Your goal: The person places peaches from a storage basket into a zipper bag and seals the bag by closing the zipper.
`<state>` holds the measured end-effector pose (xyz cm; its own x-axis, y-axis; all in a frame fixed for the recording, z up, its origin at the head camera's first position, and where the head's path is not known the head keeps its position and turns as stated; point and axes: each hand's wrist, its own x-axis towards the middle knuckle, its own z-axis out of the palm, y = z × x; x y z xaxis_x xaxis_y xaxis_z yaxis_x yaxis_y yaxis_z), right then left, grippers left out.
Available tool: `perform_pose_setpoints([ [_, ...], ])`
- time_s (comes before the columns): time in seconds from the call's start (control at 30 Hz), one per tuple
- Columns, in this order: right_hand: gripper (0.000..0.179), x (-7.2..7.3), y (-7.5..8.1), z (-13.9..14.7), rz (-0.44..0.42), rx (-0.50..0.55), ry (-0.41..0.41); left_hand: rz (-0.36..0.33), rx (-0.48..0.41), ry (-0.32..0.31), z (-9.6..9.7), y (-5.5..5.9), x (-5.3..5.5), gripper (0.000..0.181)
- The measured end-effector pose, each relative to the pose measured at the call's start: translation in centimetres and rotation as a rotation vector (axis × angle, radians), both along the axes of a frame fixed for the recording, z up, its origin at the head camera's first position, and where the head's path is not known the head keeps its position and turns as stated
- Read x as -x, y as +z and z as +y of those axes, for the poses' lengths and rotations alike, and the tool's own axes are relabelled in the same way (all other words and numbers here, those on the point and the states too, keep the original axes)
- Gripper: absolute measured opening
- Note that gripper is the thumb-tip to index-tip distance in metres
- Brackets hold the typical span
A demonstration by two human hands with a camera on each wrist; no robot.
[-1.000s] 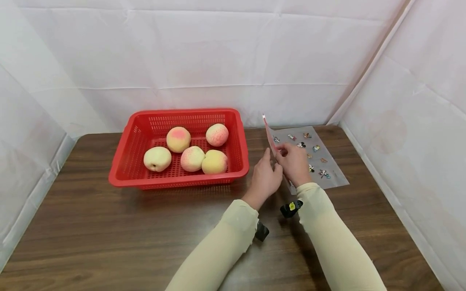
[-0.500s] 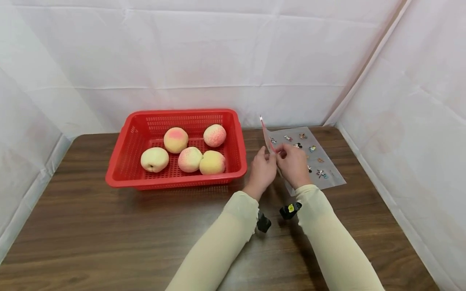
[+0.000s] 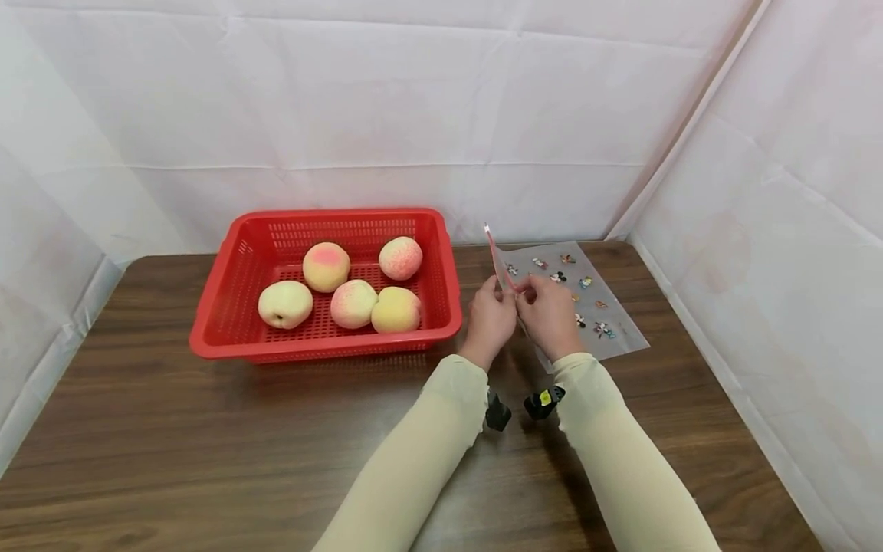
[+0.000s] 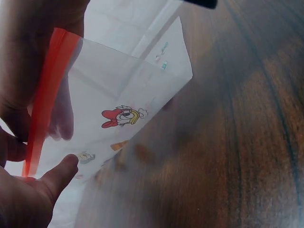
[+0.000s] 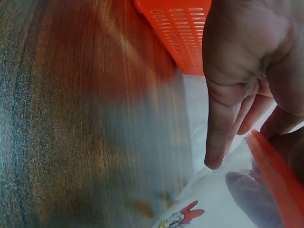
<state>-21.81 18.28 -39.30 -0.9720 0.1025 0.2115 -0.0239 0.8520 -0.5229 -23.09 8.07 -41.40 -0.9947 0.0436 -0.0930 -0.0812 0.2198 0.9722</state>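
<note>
A clear zip bag (image 3: 621, 322) with small cartoon figures lies partly on the table at the right, its near-left side lifted. Along the raised edge runs a red zip strip (image 4: 50, 102). My left hand (image 3: 491, 318) pinches this edge, its thumb against the printed film in the left wrist view. Close beside it, my right hand (image 3: 549, 314) grips the same strip from the other side, fingertips nearly meeting the left ones. Some fingers show through the film. In the left wrist view, a duck's head with a red bow (image 4: 121, 116) is printed on the bag.
A red plastic basket (image 3: 207, 330) stands left of the hands, holding several peaches (image 3: 326, 267). White cloth (image 3: 372, 92) hangs behind and on both sides of the brown wooden table (image 3: 207, 460). Each wrist carries a small black camera (image 3: 543, 400).
My left fingers have drawn in from a more stretched pose and now sit at the strip against my right fingers. The head view has shifted slightly, moving the scene left.
</note>
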Motion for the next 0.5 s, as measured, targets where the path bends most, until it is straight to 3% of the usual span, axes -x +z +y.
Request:
perform_pose_setpoints([
  [0.3, 0.015, 0.2, -0.3, 0.3, -0.028, -0.022, 0.015, 0.033, 0.049, 0.0, 0.2, -0.2, 0.1, 0.046],
  [0.5, 0.014, 0.3, 0.0, 1.1, 0.035, -0.034, 0.014, 0.033, 0.086, -0.005, 0.3, -0.7, 0.3, 0.057],
])
